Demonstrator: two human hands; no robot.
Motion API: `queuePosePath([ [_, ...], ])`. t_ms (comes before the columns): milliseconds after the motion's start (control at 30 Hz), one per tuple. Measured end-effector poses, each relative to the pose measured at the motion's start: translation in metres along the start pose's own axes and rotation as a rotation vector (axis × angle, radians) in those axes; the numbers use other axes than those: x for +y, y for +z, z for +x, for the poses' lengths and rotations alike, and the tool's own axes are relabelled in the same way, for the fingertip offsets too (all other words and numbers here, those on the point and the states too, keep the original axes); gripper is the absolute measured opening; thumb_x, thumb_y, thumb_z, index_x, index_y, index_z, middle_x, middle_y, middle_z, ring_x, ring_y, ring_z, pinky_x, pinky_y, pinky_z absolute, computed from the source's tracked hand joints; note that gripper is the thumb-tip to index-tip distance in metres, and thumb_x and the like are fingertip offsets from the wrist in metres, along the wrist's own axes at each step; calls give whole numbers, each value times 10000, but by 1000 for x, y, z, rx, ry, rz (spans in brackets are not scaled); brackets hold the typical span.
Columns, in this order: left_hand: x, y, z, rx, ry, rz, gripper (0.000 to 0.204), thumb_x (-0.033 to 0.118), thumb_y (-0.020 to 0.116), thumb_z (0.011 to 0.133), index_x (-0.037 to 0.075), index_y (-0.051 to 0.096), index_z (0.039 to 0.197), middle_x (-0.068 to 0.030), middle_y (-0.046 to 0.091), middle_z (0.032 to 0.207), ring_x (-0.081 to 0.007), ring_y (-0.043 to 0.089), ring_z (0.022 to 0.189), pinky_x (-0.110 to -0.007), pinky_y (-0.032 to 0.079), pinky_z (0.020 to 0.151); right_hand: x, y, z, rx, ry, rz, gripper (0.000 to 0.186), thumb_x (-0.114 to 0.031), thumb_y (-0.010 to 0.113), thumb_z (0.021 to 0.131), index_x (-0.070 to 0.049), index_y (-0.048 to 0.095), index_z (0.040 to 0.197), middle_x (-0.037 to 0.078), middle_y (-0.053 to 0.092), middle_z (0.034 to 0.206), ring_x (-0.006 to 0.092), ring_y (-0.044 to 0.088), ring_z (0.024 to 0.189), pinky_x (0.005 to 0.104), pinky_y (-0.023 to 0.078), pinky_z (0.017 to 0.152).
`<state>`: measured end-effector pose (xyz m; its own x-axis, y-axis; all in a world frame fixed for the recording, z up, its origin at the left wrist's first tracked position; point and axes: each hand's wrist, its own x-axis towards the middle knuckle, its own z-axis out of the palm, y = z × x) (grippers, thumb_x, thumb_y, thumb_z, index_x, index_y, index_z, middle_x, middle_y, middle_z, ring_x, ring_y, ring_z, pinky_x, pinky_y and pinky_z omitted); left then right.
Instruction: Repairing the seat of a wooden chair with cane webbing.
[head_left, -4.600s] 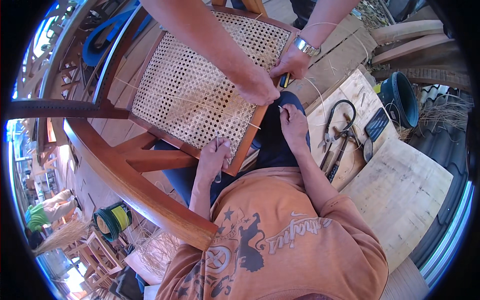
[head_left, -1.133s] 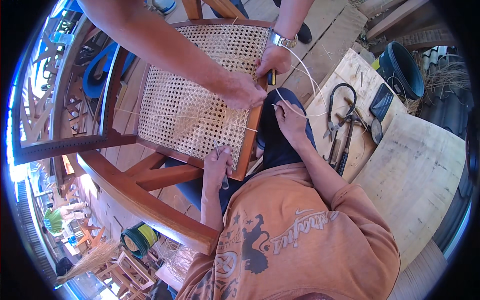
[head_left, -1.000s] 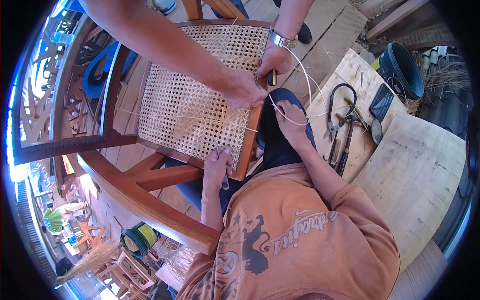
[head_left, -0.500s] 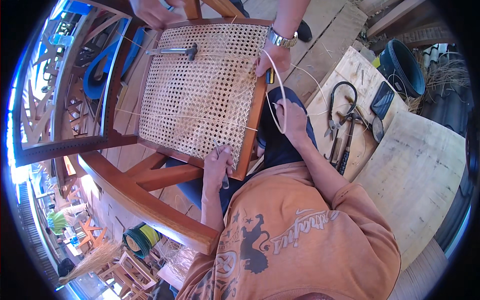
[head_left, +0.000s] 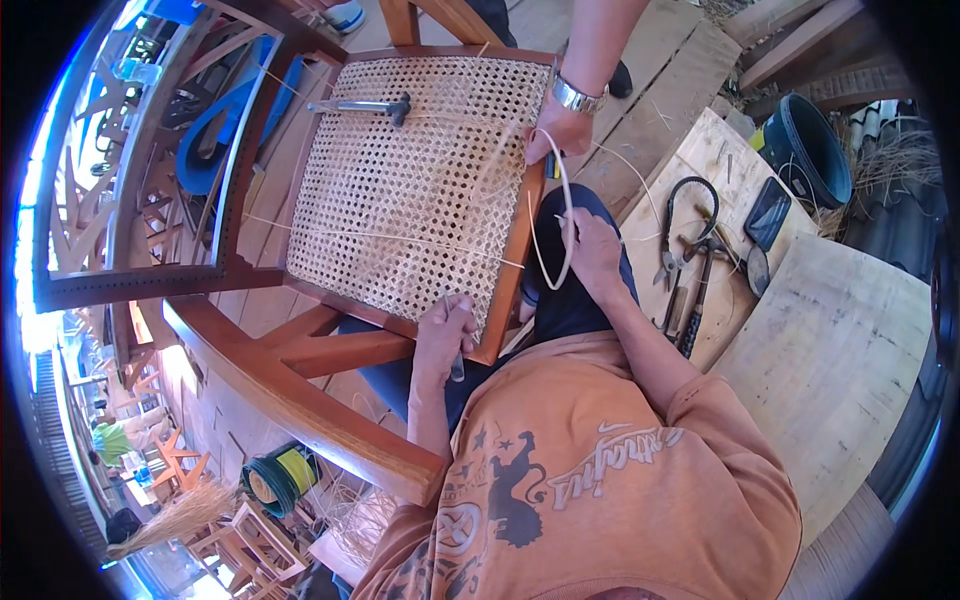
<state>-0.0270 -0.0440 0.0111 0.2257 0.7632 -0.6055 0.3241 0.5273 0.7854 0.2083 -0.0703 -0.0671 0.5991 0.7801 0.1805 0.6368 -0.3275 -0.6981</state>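
Note:
A woven cane seat panel (head_left: 400, 190) lies in the brown wooden frame of a chair (head_left: 350, 310) in front of me. My left hand (head_left: 445, 330) is closed round a slim metal tool (head_left: 457, 368) at the panel's near right corner; its exact kind is hard to tell. Between the fingers of my right hand (head_left: 592, 245), over my knee, is a pale cane strand (head_left: 568, 200) that loops up toward the seat's right edge. There, another person's hand (head_left: 565, 130) with a wristwatch grips the frame's far right side. A hammer (head_left: 365, 106) rests on the far part of the panel.
On a wooden board (head_left: 700, 150) to my right lie pliers (head_left: 668, 265), another hammer (head_left: 705, 255) and a phone (head_left: 768, 212). A dark bucket (head_left: 805, 150) stands behind it. A pale sheet (head_left: 825, 360) lies nearer. Another bucket (head_left: 283, 478) and loose fibres are at lower left.
The other person's second hand has left the chair's far left corner. Their watch hand still holds the right side. The view has shifted slightly; my hands keep their holds.

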Motion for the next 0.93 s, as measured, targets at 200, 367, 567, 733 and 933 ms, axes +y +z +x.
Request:
queuePosePath([
  [200, 6, 1, 9, -44, 52, 494, 284, 295, 468, 885, 31, 573, 882, -55, 534, 645, -149, 509, 528, -310, 432, 497, 14, 0, -4, -15, -80, -37, 142, -215, 556, 826, -87, 599, 781, 164, 580, 652, 365, 576, 638, 465, 451, 554],
  [367, -8, -6, -57, -463, 250, 805, 367, 362, 440, 903, 15, 542, 964, -169, 585, 815, -287, 579, 772, -372, 449, 713, 13, 4, -12, -76, -57, -70, 120, -174, 540, 808, -82, 590, 867, 184, 579, 748, 381, 555, 720, 482, 429, 649],
  [567, -1, -71, -156, -463, 275, 661, 329, 278, 517, 902, 28, 534, 1113, -197, 584, 1008, -308, 576, 911, -349, 454, 802, 16, 8, -9, -73, -170, -33, 137, -181, 547, 810, -77, 594, 884, 174, 590, 756, 363, 561, 714, 469, 429, 654],
  [733, 129, -135, -233, -493, 581, 523, 330, 307, 566, 875, -7, 620, 961, -130, 654, 879, -201, 627, 765, -308, 498, 667, 16, 1, -8, -69, -78, -2, 150, -144, 517, 827, -20, 584, 876, 187, 602, 813, 348, 586, 794, 403, 452, 694],
  [933, 195, -168, -202, 653, 839, 225, 395, 191, 455, 864, 66, 473, 1238, -76, 560, 764, -111, 553, 608, -233, 458, 553, 4, -8, -3, -235, 2, 6, 201, -186, 536, 838, -32, 583, 959, 191, 615, 870, 318, 605, 816, 391, 454, 718],
])
